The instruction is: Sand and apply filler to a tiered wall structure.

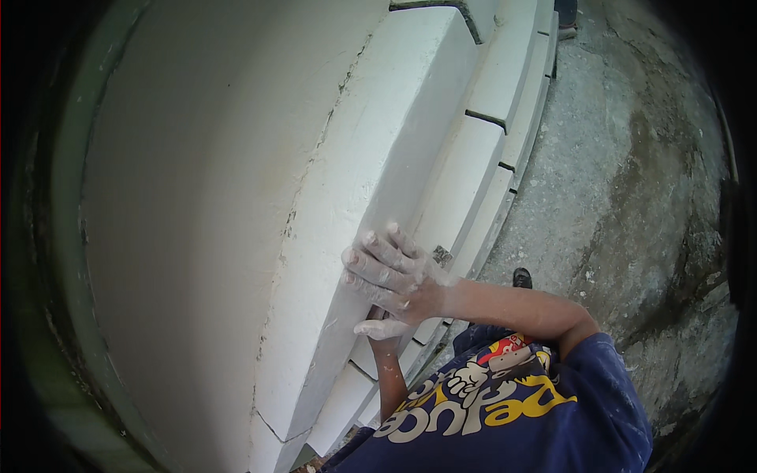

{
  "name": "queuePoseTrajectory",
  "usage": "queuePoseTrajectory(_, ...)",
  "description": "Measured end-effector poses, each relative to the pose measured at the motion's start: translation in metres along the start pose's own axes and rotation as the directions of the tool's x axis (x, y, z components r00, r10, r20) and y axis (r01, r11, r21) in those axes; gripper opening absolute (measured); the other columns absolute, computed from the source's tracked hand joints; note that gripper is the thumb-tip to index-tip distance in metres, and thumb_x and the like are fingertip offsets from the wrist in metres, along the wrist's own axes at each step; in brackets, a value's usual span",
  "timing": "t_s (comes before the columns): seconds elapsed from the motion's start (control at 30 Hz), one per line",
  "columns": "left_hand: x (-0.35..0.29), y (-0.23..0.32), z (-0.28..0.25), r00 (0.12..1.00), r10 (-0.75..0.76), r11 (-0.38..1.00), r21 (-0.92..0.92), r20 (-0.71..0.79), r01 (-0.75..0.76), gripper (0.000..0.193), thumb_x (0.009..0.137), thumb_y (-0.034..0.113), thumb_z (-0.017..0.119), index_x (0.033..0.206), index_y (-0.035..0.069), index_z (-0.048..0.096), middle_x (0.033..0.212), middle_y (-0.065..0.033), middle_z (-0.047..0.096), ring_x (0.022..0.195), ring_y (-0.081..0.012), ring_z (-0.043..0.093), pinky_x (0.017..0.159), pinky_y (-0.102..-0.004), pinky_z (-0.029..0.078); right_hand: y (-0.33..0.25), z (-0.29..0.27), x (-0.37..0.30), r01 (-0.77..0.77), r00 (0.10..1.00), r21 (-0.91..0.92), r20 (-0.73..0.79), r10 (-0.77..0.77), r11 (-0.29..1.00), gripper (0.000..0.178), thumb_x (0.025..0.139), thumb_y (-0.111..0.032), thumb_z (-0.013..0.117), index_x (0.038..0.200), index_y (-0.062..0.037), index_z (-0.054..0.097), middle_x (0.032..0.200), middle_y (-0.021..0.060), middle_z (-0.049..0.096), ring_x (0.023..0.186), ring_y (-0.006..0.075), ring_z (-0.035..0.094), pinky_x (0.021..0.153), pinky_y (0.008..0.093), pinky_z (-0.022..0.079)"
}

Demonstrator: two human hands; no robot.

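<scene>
My right hand [394,276], coated in white dust, lies with its fingers stretched out and slightly apart against the upper edge and side face of a long white block [347,189]. Nothing shows in its grip. Below it, my left forearm [390,386] rises to the wrist. The left hand itself is mostly hidden behind the right one, and its fingers cannot be made out. A small grey speckled patch or piece [441,256] shows just beyond the right hand, on the lower white blocks [465,177].
White blocks step down to the right in rows, with dark gaps between their ends. A smooth pale surface [205,197] borders the top block along a cracked seam. At right is a stained grey floor [583,165]; the tip of a dark shoe [521,277] shows there.
</scene>
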State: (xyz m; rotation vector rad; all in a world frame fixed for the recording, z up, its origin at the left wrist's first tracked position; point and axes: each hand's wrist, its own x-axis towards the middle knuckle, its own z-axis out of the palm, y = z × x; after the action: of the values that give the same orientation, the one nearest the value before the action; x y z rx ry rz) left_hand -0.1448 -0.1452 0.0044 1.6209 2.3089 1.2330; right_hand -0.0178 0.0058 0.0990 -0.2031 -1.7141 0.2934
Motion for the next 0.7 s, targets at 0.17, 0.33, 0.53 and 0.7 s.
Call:
queuePoseTrajectory(0.17,-0.008,-0.009,-0.006,0.992,0.12,0.972,0.201,0.027,-0.123,0.033,0.079,0.017,0.082,0.105,0.0,0.071,0.103,-0.0178,0.072,0.093,-0.032,0.07,0.085,-0.0416,0.054,0.025,-0.026,0.002,0.324,0.92,-0.181,0.288,-0.265,0.928,0.055,0.096,-0.063,0.043,0.145,-0.0402,0.045,0.157,-0.0132,0.035,0.147,0.0132,0.028,0.126,0.0463,0.009)
queuePoseTrajectory(0.33,-0.006,-0.01,-0.004,0.987,0.152,0.974,0.162,0.048,-0.158,0.029,0.079,0.016,0.081,0.101,0.0,0.072,0.099,-0.0174,0.073,0.089,-0.0317,0.071,0.082,-0.0412,0.055,0.152,-0.071,0.042,0.165,0.985,-0.257,0.0,-0.17,0.952,0.059,0.098,-0.062,0.035,0.152,-0.0388,0.034,0.163,-0.0038,0.026,0.152,0.021,0.016,0.125,0.0452,0.008)
queuePoseTrajectory(0.53,-0.008,-0.005,-0.006,0.99,0.136,0.977,0.162,0.025,-0.139,0.026,0.079,0.017,0.081,0.099,0.001,0.073,0.095,-0.0173,0.073,0.085,-0.0321,0.071,0.08,-0.0415,0.055,0.195,-0.124,0.063,-0.32,0.94,-0.203,-0.193,0.283,0.925,0.061,0.106,-0.034,0.024,0.155,0.0019,0.024,0.164,0.0213,0.013,0.153,0.0346,0.005,0.123,0.045,0.005)
queuePoseTrajectory(0.7,-0.007,-0.002,-0.006,0.988,0.15,0.975,0.158,0.037,-0.154,0.027,0.079,0.017,0.081,0.099,0.001,0.073,0.095,-0.0171,0.073,0.086,-0.0317,0.071,0.08,-0.0414,0.055,0.182,-0.119,0.016,-0.268,0.937,-0.085,-0.255,0.239,0.96,0.064,0.103,-0.032,0.033,0.155,0.0027,0.018,0.163,0.0237,0.011,0.152,0.0372,0.008,0.122,0.0505,0.007)
